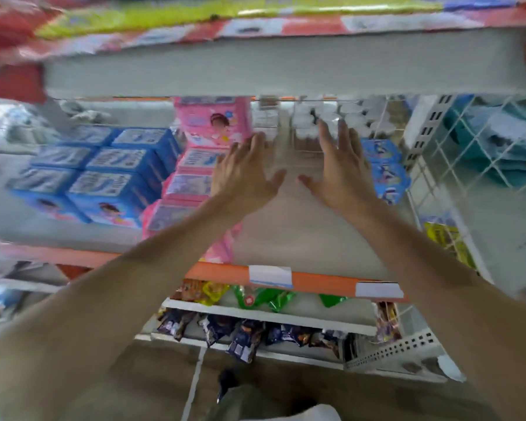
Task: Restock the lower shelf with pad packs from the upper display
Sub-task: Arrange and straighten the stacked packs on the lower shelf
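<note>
You are reaching into the shelf (pixel 301 232) with both hands spread flat and gripping nothing: your left hand (pixel 243 174) is hovering at about 11 o'clock from the bare gap in the middle, your right hand (pixel 340 174) at about 1 o'clock, fingers straight and pointing inward. The pink pad packs (pixel 195 177) are sitting just beside your left hand, at its 9 o'clock, stacked in a column with one larger pink pack (pixel 216 123) standing behind them at 12 o'clock. Further out at 9 o'clock the blue packs (pixel 104 174) are lying in rows, and a small stack of blue packets (pixel 383 174) is standing at 3 o'clock of your right hand. Judging by the wrapping, these packs are looking light, soft and squashy, in slick plastic film that may be slipping under a loose grip. You are probably best taking one by its two short sides, palms pressing inward, rather than pinching the film. The picture is blurring, so finer detail cannot be told.
</note>
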`<state>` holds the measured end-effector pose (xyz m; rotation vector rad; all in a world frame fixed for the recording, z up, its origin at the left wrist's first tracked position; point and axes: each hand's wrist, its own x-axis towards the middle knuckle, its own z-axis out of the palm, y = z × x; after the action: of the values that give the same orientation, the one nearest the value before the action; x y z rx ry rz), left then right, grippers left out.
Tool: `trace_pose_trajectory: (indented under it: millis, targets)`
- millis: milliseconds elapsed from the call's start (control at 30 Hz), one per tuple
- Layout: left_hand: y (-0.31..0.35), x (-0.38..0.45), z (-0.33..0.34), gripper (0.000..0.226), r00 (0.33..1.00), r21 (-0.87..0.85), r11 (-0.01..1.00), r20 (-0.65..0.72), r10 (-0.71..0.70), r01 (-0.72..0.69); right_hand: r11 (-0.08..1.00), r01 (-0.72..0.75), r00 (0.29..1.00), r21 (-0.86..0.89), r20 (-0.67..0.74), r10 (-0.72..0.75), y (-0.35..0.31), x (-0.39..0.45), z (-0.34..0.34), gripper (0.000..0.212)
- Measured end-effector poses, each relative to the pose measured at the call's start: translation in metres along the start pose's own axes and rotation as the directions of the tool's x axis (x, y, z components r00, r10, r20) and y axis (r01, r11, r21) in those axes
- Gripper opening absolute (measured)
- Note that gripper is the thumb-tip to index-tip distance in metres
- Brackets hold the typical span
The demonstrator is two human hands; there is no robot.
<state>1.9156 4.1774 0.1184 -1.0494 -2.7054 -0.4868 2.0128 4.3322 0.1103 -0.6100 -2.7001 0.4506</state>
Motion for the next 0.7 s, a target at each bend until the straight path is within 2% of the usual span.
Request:
trace_pose_trajectory:
  millis: [100,200,333,500,600,700]
  targets:
    - [-0.042,0.003,-0.021,0.078,0.998,0.056,0.998,-0.046,-0.040,0.042,0.999,0.042,0.999,0.020,0.003,-0.042,-0.029,0.010,0.007,0.105]
    - [-0.082,0.009,-0.031,0.080,0.992,0.061,0.990,-0.023,-0.124,0.125,0.999,0.045,0.997,0.021,0.061,-0.046,-0.055,0.024,0.017,0.104]
    - [-0.129,0.023,-0.033,0.089,0.970,-0.037,0.970,0.040,-0.239,0.241,1.000,0.023,0.993,0.019,0.116,-0.025,-0.086,0.045,0.034,0.102]
    - [-0.168,0.041,-0.030,0.094,0.956,-0.152,0.947,0.130,-0.264,0.282,0.998,-0.046,0.990,0.032,0.135,0.041,-0.112,0.069,0.056,0.099]
    - [-0.184,0.056,-0.026,0.086,0.954,-0.197,0.941,0.176,-0.242,0.275,0.992,-0.113,0.989,0.056,0.102,0.107,-0.123,0.081,0.062,0.085]
    - [-0.191,0.069,-0.024,0.074,0.947,-0.251,0.927,0.233,-0.222,0.279,0.976,-0.160,0.984,0.146,0.099,0.147,-0.131,0.095,0.070,0.060]
